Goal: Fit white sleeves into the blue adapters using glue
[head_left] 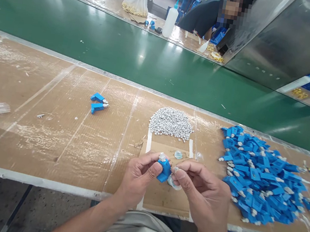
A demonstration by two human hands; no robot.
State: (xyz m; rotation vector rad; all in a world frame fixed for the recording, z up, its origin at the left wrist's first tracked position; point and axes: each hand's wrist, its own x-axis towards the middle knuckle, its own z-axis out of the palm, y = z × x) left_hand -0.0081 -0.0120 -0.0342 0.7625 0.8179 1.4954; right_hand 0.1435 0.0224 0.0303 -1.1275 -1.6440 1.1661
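My left hand (141,176) is closed, thumb and fingers pinching a small blue plastic part (164,171) that has a whitish tip pointing up and away. Close by on its right, my right hand (204,186) has thumb and index finger pressed together at the blue part's side. Whatever sits between those fingertips is too small to name. Beneath the hands lies a cardboard sheet (156,198) with strips of white tape. On it rests a small clear bluish dish or blob (178,154), and another clear piece (174,182) shows partly behind my fingers.
A pile of small grey-white pieces (171,122) lies beyond my hands. To the right is a large heap of blue parts (262,180); two blue parts (98,103) lie left. A green conveyor belt (97,36) crosses behind. Beyond it stand a white bottle (170,20) and a person (202,15).
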